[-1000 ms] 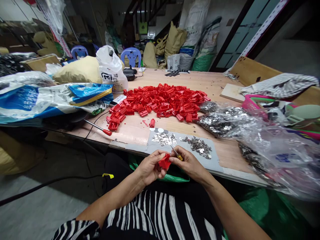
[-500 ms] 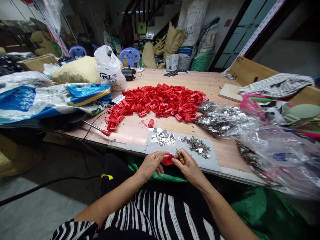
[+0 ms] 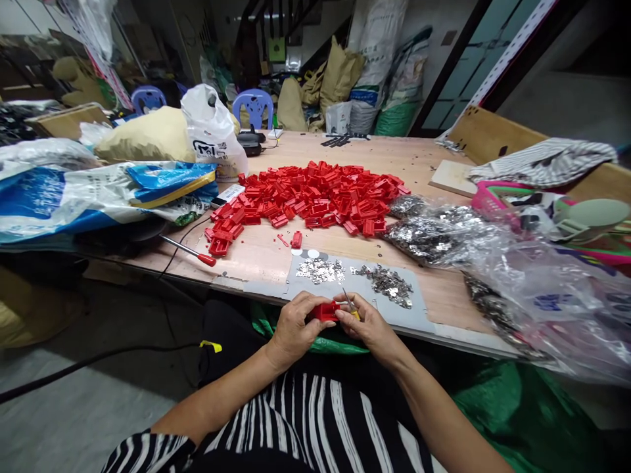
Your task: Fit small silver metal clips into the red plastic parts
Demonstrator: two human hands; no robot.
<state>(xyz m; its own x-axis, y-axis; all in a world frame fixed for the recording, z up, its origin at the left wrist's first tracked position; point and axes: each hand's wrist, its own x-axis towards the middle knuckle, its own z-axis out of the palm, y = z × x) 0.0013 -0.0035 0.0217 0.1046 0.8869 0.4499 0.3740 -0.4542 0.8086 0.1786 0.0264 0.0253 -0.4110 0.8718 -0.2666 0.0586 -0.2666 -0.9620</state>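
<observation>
Between my hands, just off the table's near edge, is a small red plastic housing (image 3: pixel 324 311). My left hand (image 3: pixel 298 326) is closed around its left end. With thumb and fingertips my right hand (image 3: pixel 367 323) touches the housing's right end, and it also grips a small screwdriver (image 3: pixel 354 313) with a yellow handle, its thin metal shaft pointing up and away. On the grey mat beyond my hands lie a pile of shiny metal pieces (image 3: pixel 321 270) and a darker pile of metal pieces (image 3: pixel 389 285). A large heap of red plastic housings (image 3: pixel 325 190) spreads behind them.
Clear plastic bags of metal parts (image 3: pixel 444 235) lie on the right, by a pink basket (image 3: pixel 486 200). On the left are a blue-and-white sack (image 3: pixel 89 197), a white carrier bag (image 3: pixel 211 135) and a red-tipped metal lever (image 3: pixel 190 251) jutting over the table. A green bag (image 3: pixel 522 414) hangs below right.
My left hand has closed its fingers further around the red housing, which is turned to lie more level. My right hand has shifted slightly with the screwdriver. The view has moved a little.
</observation>
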